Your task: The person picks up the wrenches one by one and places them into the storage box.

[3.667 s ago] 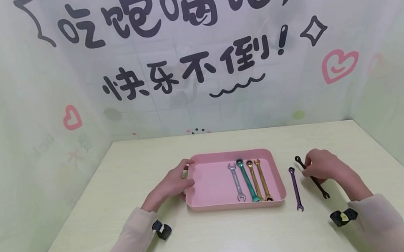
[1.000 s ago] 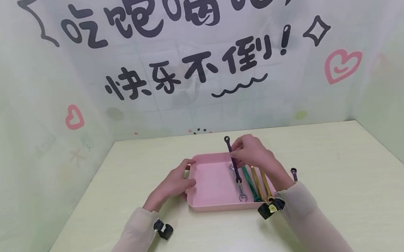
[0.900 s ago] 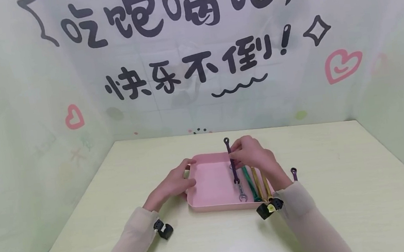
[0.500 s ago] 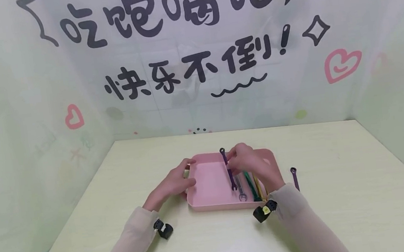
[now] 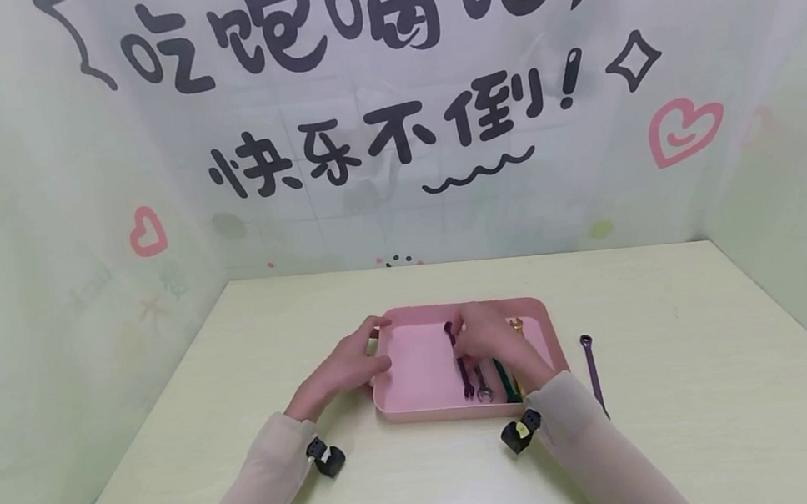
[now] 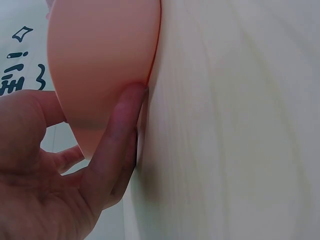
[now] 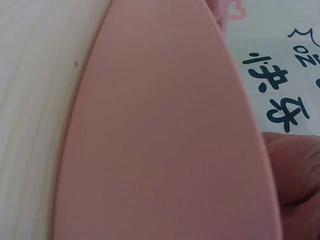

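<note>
My left hand [image 5: 345, 367] grips the left side of a pink tray [image 5: 418, 372]; in the left wrist view its fingers lie against the outer wall [image 6: 105, 55]. Inside the tray, my right hand [image 5: 486, 332] pinches a dark wrench [image 5: 465, 375] by its upper part. That wrench lies low, left of a silver wrench [image 5: 483, 387]. Further right are a green wrench [image 5: 508, 382] and gold wrenches [image 5: 517, 325], partly hidden under the right hand and forearm. The tray's front wall [image 7: 160, 125] fills most of the right wrist view and hides the fingers there.
A purple wrench [image 5: 592, 367] lies on the pale table [image 5: 654, 322] right of the tray, its lower end near the right sleeve. A printed cloth backdrop [image 5: 371, 231] stands behind the table.
My right hand took the dark wrench from the table, carried it left over the tray, and has lowered it beside the silver wrench. The left hand has stayed on the tray.
</note>
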### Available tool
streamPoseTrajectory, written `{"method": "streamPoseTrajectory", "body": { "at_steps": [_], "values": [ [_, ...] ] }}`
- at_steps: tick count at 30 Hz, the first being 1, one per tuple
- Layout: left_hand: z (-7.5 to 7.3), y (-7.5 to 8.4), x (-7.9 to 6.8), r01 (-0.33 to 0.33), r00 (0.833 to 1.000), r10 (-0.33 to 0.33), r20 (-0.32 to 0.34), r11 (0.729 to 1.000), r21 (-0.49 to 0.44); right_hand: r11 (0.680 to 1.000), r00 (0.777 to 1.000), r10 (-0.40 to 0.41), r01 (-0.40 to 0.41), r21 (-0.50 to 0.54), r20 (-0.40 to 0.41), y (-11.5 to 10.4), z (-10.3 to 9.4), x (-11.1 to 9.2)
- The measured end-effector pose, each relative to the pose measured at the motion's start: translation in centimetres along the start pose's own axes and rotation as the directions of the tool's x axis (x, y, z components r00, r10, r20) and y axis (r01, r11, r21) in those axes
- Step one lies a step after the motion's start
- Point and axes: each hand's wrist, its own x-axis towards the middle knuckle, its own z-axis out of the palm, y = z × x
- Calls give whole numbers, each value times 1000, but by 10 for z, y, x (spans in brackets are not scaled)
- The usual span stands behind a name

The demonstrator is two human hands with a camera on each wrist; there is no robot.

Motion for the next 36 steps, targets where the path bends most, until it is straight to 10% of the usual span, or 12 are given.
{"method": "streamPoseTrajectory", "body": {
  "at_steps": [19,36],
  "values": [
    [0,1,-1,-11,1000,11,-1,1000,2,992,997,-68,64,-108,-34,-6,-7,-4],
    [0,-2,1,4,1000,-4,-1,1000,9,958,973,-217,198,-209,-74,26,-72,-44]
  ]
}}
